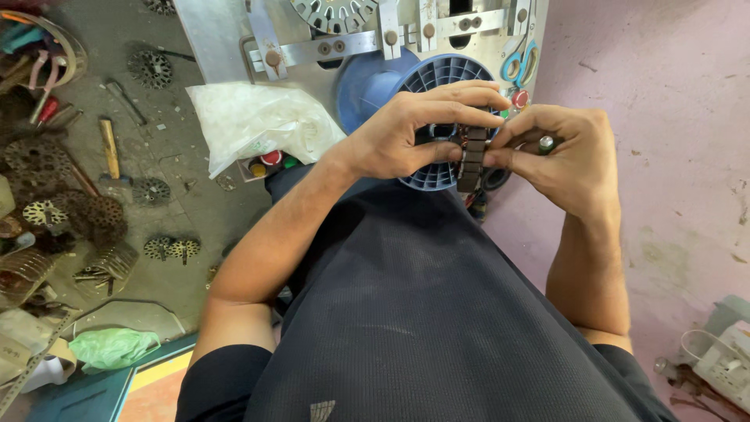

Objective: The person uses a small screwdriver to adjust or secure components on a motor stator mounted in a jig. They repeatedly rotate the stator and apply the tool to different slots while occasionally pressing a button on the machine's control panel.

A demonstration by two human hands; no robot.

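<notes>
Laminated metal stack (471,160): dark, ribbed, block-shaped, with copper wire at its upper end; held at chest height in front of a blue ribbed spool (437,78). Left hand (406,133) closed over its top and side; right hand (558,152) pinching its edge, a small green-capped piece against the fingers. Judged stiff, dense for its size, sharp-edged; wire delicate, so best gripped by the flat sides. Surroundings: metal winding fixture (328,43), white plastic bag (254,117), hammer (109,148), loose toothed discs (148,69).
</notes>
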